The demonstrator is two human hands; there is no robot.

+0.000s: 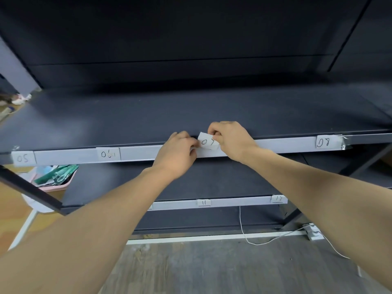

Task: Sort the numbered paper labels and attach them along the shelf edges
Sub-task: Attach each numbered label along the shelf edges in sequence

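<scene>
A white paper label marked 07 (208, 141) sits at the grey front edge strip (140, 154) of the dark upper shelf (191, 111). My left hand (180, 153) pinches its left end and my right hand (230, 140) pinches its right end and top. Along the same strip sit labels 05 (23, 159), 06 (108, 154) and 08 (323, 142). On the lower shelf's edge strip (237, 202) sit labels 11 (204, 202) and 12 (279, 199).
A pink tray (55, 186) with green packets stands at the left below the shelf, on a white stand. A white cable (244, 232) and a power strip (313, 231) lie on the grey floor at the shelf's foot. A dark frame bar (31, 187) crosses the lower left.
</scene>
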